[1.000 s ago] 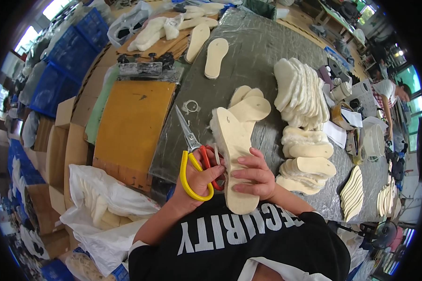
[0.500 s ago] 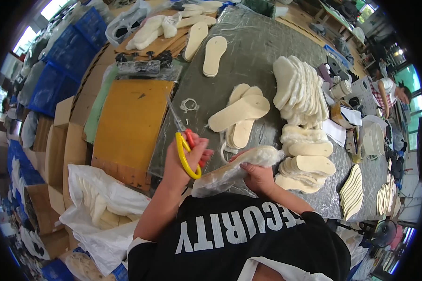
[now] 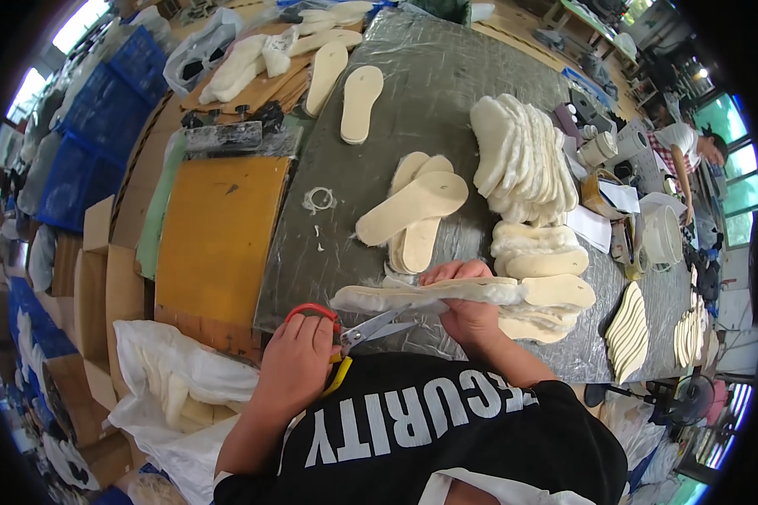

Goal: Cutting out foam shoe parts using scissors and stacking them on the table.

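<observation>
A worker stands at a long grey-covered table point(image 3: 446, 93), trimming a fleece-lined insole; ahead of the left hand lies an orange board point(image 3: 215, 236), and below that hand a white sack point(image 3: 168, 379) of offcuts sags open; beyond the right hand, a tall stack of fleecy insoles point(image 3: 522, 156) fans out, with 2 or more crossed insoles point(image 3: 413, 210) lying nearer; a lone pale sole point(image 3: 360, 103) rests far ahead of both hands. The right hand point(image 3: 467, 307) is clenched around the insole point(image 3: 446, 295), held flat and edge-on just above the table's near rim; the left hand point(image 3: 299, 358) grips red-and-yellow-handled scissors point(image 3: 354, 332), blades parted and pointing toward the insole's underside, tips just short of it. Judging by this pose, the edge-trimming step is in hand; the next cut seems to call for feeding the fleece margin between the blades while the right hand turns the insole steadily.
</observation>
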A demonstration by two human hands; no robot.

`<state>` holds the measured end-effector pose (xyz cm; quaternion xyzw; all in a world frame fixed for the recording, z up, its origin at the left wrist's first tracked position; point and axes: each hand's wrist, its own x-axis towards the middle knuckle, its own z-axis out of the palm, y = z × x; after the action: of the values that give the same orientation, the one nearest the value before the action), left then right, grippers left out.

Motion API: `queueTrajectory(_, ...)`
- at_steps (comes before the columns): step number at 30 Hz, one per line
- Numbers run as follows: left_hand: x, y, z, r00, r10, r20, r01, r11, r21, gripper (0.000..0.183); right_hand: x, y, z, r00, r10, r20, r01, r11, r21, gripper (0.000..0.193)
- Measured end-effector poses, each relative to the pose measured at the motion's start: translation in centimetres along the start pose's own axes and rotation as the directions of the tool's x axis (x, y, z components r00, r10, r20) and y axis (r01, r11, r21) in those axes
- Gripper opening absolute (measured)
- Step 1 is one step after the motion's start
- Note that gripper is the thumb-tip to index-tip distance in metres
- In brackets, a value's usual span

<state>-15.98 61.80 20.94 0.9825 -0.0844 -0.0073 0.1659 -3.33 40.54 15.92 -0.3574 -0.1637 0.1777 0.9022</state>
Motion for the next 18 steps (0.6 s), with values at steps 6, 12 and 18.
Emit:
queueTrajectory(6,0.5,0.1,0.2,0.997,-0.015,-0.079,0.015,1.000,0.007,0.032,-0.2,0.4,-0.4,0.999,0.031,-0.006,-0.031,0.996,0.083,0.025)
queueTrajectory(12,1.3,0.5,0.2,0.998,-0.017,-0.060,0.017,1.000,-0.005,0.029,-0.3,0.0,1.0,0.971,0.168,-0.172,-0.166,0.986,0.027,0.028)
queueTrajectory(18,2.2,1.2,0.5,0.996,-0.014,-0.088,0.014,1.000,0.003,0.033,-0.9,0.5,1.2,0.958,0.178,-0.227,-0.173,0.984,0.040,0.032)
